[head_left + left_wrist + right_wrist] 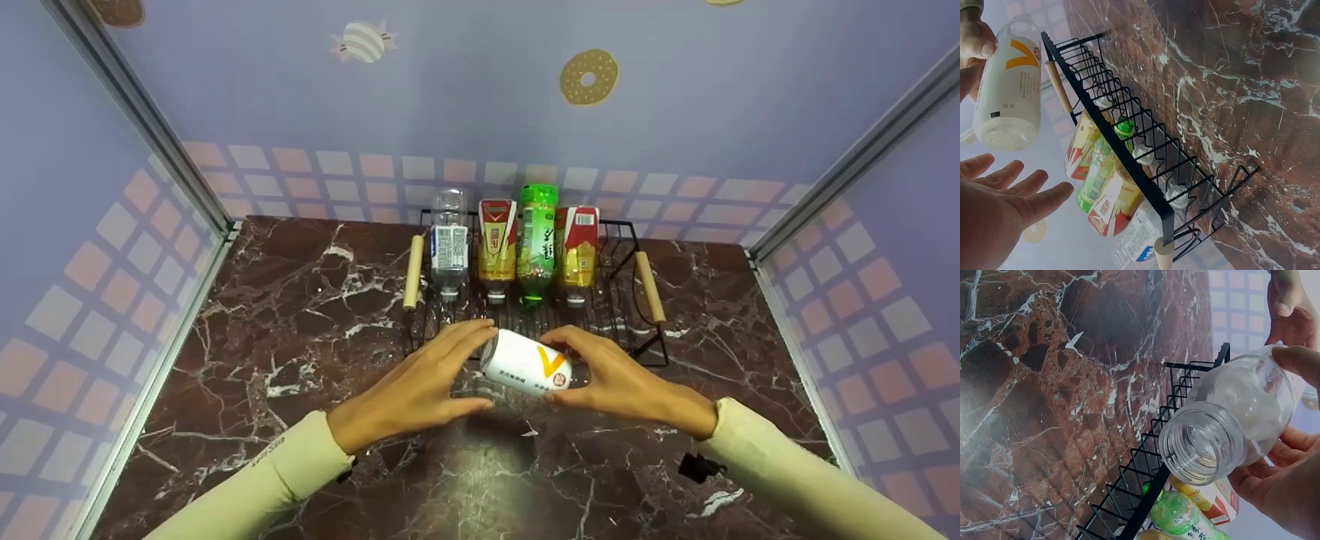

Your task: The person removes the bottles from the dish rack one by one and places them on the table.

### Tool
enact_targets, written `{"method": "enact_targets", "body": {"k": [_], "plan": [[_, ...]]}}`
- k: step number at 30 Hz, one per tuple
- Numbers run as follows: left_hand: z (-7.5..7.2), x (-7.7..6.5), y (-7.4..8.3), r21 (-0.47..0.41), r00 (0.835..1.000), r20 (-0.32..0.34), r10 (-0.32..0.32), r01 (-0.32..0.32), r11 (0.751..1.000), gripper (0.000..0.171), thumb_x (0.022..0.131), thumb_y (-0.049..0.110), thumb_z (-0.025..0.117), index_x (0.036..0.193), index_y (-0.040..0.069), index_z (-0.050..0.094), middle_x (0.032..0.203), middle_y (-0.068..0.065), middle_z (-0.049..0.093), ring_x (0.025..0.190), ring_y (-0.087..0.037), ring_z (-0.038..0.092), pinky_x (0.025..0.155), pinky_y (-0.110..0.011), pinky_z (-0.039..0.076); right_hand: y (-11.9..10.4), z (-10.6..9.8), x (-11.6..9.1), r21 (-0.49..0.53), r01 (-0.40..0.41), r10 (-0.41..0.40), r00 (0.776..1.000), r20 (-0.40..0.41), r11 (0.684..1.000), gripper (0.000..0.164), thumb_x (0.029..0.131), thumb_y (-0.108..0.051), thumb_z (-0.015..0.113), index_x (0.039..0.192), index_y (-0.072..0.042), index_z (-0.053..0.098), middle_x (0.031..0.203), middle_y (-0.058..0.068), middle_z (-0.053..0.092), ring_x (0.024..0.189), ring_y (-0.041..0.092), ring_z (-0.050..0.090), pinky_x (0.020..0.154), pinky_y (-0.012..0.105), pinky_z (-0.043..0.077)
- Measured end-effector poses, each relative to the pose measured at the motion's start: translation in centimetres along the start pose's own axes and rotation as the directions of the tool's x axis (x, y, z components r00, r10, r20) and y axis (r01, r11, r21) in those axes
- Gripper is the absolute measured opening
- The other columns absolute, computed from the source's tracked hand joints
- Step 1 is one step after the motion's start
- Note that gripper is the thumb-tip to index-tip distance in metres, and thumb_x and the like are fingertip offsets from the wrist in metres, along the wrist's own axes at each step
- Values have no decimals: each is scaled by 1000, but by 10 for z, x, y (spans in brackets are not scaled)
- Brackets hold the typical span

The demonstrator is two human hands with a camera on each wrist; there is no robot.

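Note:
My right hand (611, 375) pinches an uncapped clear plastic bottle with a white label and an orange V (529, 364), fingers on one side and thumb on the other. The bottle lies tilted in the air before the rack. In the right wrist view its open threaded mouth (1202, 443) faces the camera. My left hand (427, 382) is spread beside the bottle's base; in the left wrist view its fingers (1033, 194) stand apart from the bottle. Behind both hands is a black wire rack (1112, 140) with wooden handles.
Several bottles stand cap-down in the rack: a clear one (450, 247), a green one (538, 240), and red-and-yellow ones (497, 240) (577, 244). The rack's wooden handles (413, 272) (649, 286) rise at both ends. Patterned panels (465, 90) enclose the dark marble-patterned table (300, 300).

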State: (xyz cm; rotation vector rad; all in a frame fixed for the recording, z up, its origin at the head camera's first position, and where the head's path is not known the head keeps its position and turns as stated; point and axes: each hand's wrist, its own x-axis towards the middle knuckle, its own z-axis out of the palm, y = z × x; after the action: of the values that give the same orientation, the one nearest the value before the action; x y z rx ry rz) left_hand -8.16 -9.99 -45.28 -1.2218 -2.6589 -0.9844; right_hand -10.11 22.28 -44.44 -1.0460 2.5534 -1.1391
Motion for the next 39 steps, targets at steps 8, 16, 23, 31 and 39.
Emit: {"method": "enact_targets", "body": {"k": [8,16,23,31,39], "plan": [[2,6,5,5,999,35,30,-30,1000,93,91,33,92,163,-1,44,172,-19,41,159,-37,42,130,-51,36,-5,3,0,-36,65,-64,998,26,997,69,84,-16,95,144,-5,62,136,7,70,111,20,69,90,35,65],[7,15,8,28,996,71,60,-62,998,86,89,34,94,156,0,53,158,-18,56,144,-32,56,121,-47,51,-9,6,-1,-65,117,-114,992,46,991,65,85,-19,96,142,-5,67,139,6,66,119,20,67,100,36,64],[7,22,13,6,991,121,53,-54,999,80,90,34,93,152,1,56,148,-15,61,131,-26,61,107,-36,60,-14,8,-1,-59,117,-113,991,68,991,67,86,-19,95,143,-7,63,138,4,67,119,19,67,98,35,64],[4,23,15,-51,978,206,16,-6,999,73,92,31,91,150,3,57,143,-12,62,125,-24,61,98,-32,62,-17,11,-2,-30,90,-88,994,67,995,64,84,-16,96,137,-10,60,134,2,68,119,18,69,101,36,63],[6,29,20,-24,967,252,-22,29,999,68,94,37,88,147,7,59,132,-6,66,110,-17,60,88,-25,58,-17,12,1,-39,144,-142,988,62,989,62,85,-17,95,137,-9,62,136,3,66,122,19,67,103,41,63]]}}
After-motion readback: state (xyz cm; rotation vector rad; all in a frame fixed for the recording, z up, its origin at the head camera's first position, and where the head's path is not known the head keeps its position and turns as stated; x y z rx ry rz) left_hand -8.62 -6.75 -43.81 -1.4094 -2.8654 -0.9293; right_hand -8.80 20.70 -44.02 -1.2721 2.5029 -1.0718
